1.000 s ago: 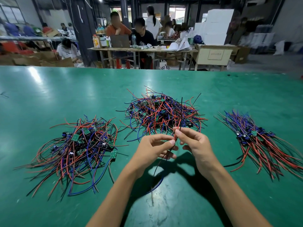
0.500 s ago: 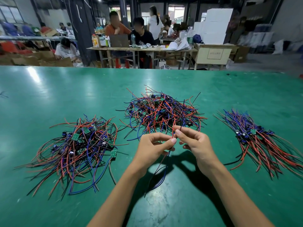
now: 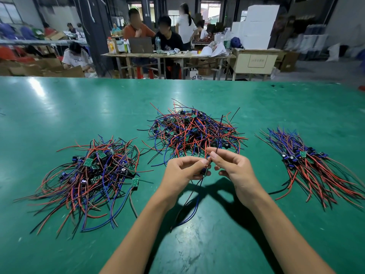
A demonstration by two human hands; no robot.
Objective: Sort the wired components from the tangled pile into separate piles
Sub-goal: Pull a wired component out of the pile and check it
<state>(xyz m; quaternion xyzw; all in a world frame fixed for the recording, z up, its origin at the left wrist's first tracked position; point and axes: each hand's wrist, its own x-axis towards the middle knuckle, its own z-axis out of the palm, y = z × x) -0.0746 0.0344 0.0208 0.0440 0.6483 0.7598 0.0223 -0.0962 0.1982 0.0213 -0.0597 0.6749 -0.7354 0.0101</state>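
Fingers (image 3: pixel 199 165) around wired component (image 3: pixel 204 172)

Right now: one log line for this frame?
left hand: holds wired component | right hand: pinches its wire | tangled pile: behind hands | sorted piles: left, right

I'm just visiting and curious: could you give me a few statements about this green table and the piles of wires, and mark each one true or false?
1. Three separate heaps of red, blue and black wires lie on the green table. True.
2. The right-hand pile of neatly aligned wires is the most tangled. False: the middle tangled pile is messier.
3. Both the left hand and right hand hold one small wired component. True.
4. The left-hand loose pile with green circuit boards touches the middle pile. False: bare table separates them.
5. The hands rest flat on the table. False: they pinch the component.
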